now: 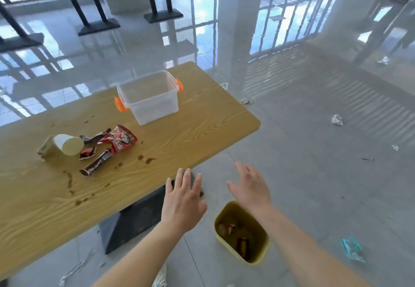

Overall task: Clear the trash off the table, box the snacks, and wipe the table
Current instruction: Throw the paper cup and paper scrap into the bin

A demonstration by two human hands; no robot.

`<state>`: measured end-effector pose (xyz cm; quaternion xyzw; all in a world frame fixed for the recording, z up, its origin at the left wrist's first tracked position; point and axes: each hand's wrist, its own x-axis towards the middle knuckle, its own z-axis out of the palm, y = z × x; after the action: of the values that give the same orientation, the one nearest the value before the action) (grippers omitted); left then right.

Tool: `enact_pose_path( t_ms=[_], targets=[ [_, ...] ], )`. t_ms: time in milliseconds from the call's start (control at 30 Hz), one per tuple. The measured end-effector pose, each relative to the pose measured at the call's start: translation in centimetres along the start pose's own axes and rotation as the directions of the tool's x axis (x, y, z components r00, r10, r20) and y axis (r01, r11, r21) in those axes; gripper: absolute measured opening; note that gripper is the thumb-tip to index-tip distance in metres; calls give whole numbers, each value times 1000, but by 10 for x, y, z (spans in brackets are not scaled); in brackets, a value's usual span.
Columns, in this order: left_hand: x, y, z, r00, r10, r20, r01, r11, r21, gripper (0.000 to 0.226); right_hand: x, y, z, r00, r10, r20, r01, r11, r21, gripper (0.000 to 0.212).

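Note:
A wooden table (179, 143) carries a clear plastic box (149, 98) with orange handles, standing empty at its far end. Left of the middle lie a tipped white paper cup (67, 144), a beige sponge-like block (46, 149), a red snack bag (120, 139) and several dark snack wrappers (96, 165). Brown spill stains (143, 159) dot the tabletop. A yellow bin (241, 232) stands on the floor with cans inside. My left hand (183, 199) hovers open off the table's near edge. My right hand (250, 185) is open above the bin, holding nothing.
The table's dark base (132, 217) stands beside the bin. Crumpled paper (336, 120) and a blue wrapper (351, 248) lie on the glossy floor to the right. Other table legs (161, 1) stand at the back.

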<state>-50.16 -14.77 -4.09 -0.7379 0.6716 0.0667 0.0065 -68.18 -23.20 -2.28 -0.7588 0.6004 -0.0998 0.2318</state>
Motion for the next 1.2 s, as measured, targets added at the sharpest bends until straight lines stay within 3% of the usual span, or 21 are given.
enact_pose_path(
  t_ms=[267,533,867,1200],
  targets=[
    [-42,-81,-40,972,-225,-70,220,973,-72,70,5,-98,2,975,-212,66,213,977,1,61],
    [-79,-200,-70,914,-388,-118,378,920,-105,74,6,-226,49,917,-386,107,391,920,-32,58],
    [-94,-323,-94,892,-436,-118,421,898,-129,74,18,-351,104,888,-438,142,447,894,-41,59],
    [-58,-379,-86,856,-511,-79,496,854,-158,73,68,-400,139,845,-490,216,512,857,-58,53]
  ],
)
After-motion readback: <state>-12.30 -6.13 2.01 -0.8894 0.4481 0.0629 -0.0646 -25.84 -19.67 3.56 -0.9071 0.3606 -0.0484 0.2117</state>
